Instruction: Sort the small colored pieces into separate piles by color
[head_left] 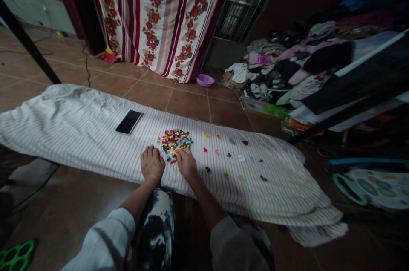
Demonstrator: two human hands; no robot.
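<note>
Your left hand [152, 163] & right hand [187, 164] rest palm-down on the striped sheet [96, 134], both grips relaxed & open, no pinch. Right fingertips [180, 152] touch the heap of small colored pcs [176, 143] at your 12 o'clock; left hand's just beside it. Loose pcs [229, 154] dot the sheet at 2–3 o'clock; phone [128, 122] lies at 11.

From my feed, the person's 2 bare hands show: behind the left hand [152, 163] runs a white sleeve [104, 240], behind the right hand [187, 164] a grey sleeve [234, 246], with black-and-white mottled cloth [155, 224] between them.
</note>
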